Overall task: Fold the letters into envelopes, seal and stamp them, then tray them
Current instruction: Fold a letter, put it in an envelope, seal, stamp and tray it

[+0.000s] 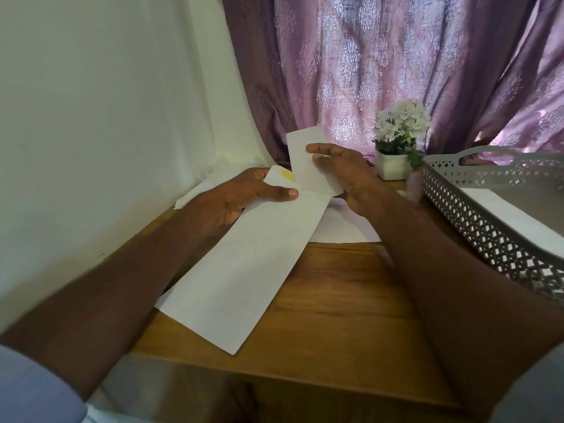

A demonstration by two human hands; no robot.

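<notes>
A long white envelope (pixel 244 264) slants over the wooden table (pixel 335 300), its open end held up by my left hand (pixel 241 193), thumb on top. Its raised flap (pixel 279 175) shows a yellow strip. My right hand (pixel 345 175) grips a folded white letter (pixel 308 157), whose lower end is at the envelope's mouth while its upper end sticks up. A grey lattice tray (pixel 488 227) stands at the right with a white envelope (pixel 525 221) lying in it.
A sheet of white paper (pixel 341 230) lies under my hands. More white sheets (pixel 192 196) are stacked at the left by the white wall. A small pot of white flowers (pixel 396 141) stands at the back before purple curtains (pixel 396 56).
</notes>
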